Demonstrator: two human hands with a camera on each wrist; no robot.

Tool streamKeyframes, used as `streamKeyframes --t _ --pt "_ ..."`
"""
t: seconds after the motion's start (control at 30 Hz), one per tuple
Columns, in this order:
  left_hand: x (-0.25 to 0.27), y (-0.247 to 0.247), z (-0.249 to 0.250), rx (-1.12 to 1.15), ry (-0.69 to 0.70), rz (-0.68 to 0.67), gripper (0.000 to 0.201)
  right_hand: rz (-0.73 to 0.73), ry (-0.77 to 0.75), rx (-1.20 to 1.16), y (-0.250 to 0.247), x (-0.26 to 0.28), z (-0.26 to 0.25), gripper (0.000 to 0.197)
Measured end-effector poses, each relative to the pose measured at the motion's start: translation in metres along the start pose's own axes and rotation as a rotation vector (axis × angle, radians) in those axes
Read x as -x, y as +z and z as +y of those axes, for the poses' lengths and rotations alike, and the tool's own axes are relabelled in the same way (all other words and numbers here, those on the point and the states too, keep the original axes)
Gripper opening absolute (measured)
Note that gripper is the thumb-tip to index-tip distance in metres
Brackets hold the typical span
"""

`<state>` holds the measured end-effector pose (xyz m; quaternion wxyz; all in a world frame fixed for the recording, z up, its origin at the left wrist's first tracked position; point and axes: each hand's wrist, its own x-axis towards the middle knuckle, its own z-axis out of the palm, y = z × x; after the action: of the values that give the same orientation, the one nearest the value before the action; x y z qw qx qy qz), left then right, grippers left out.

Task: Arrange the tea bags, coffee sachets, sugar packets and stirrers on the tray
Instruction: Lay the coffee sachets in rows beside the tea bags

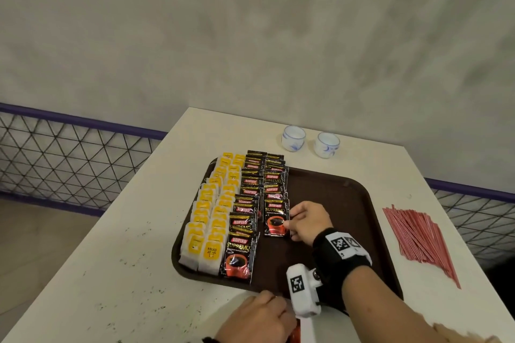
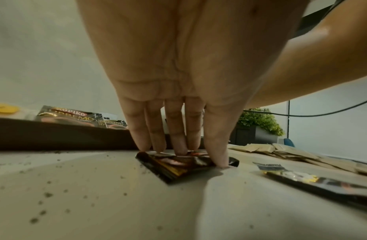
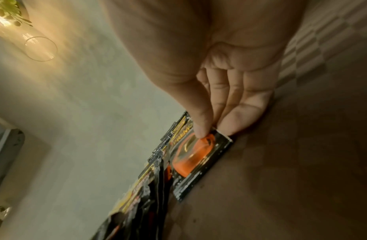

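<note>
— What has the right hand [image 1: 308, 220] got?

— Thumb and fingers pinch the lower right corner of a black foil coffee sachet printed with a red cup [image 1: 276, 218]. It lies flat on the dark brown plastic tray [image 1: 334, 203], at the near end of the second sachet column.

— And the left hand [image 1: 257, 317]?

— Off the tray, just in front of its near rim. Its fingertips [image 2: 179, 148] and thumb close on another black coffee sachet [image 2: 178, 165] lying on the tabletop.

— What else is on the tray?

— Along its left side, two columns of white tea bags with yellow tags [image 1: 207, 220], overlapping. Beside them, toward the middle, two columns of black coffee sachets [image 1: 252, 195].

— Off it?

— A fan of thin red stirrers [image 1: 418, 239] right of the tray. Two small white cups with blue marks [image 1: 309, 140] beyond its far rim. The white tabletop [image 1: 125, 273] is flecked with dark specks.

— The room?

— A pale mottled wall [image 1: 250, 22], and a black mesh fence with a purple rail [image 1: 69, 147] left of the table.

— Do the wrist cameras add anything?

— The left one shows a loose sachet [image 2: 314, 178] and a heap of tan paper packets [image 2: 291, 154] right of the hand, with a green potted plant [image 2: 260, 121] behind. The right one catches a clear glass vase [image 3: 32, 42].
</note>
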<state>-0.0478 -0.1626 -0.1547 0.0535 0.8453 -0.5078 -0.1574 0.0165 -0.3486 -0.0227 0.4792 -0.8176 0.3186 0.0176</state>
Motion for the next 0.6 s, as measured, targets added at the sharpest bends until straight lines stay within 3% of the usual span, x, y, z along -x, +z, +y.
streamKeyframes --t 0.03,0.07,0.13,0.2,0.23,0.33,0.37,0.43,0.47,0.6 --pt "0.018 -0.057 0.014 0.042 -0.011 -0.029 0.033 0.009 -0.004 0.011 0.001 0.001 0.0 0.021" --pt "0.037 -0.104 0.028 -0.028 -0.004 0.112 0.04 0.016 -0.008 0.011 0.001 0.001 0.0 0.02" --pt "0.026 -0.093 0.029 -0.079 -0.033 0.126 0.043 0.022 -0.011 0.002 0.001 0.002 0.0 0.019" --pt "0.027 -0.1 0.035 -0.016 -0.014 -0.11 0.043 0.021 -0.009 -0.015 0.0 0.002 0.001 0.021" --pt "0.026 -0.1 0.035 0.007 0.058 -0.07 0.046 0.016 -0.012 -0.032 -0.001 0.003 0.002 0.021" --pt "0.026 -0.102 0.035 0.014 0.1 -0.037 0.055 -0.003 -0.033 -0.08 -0.006 0.007 0.004 0.021" --pt "0.027 -0.104 0.035 0.035 0.093 -0.034 0.049 -0.003 -0.048 -0.08 -0.008 0.009 0.004 0.02" --pt "0.034 -0.116 0.033 0.266 0.043 0.037 0.02 0.003 -0.095 -0.076 -0.016 0.017 0.004 0.018" --pt "0.039 -0.125 0.031 0.401 0.014 0.114 0.016 0.003 -0.124 -0.08 -0.023 0.022 0.003 0.017" --pt "0.053 -0.145 0.013 0.806 -0.159 0.366 0.031 -0.136 -0.232 -0.218 -0.049 0.065 -0.001 0.011"
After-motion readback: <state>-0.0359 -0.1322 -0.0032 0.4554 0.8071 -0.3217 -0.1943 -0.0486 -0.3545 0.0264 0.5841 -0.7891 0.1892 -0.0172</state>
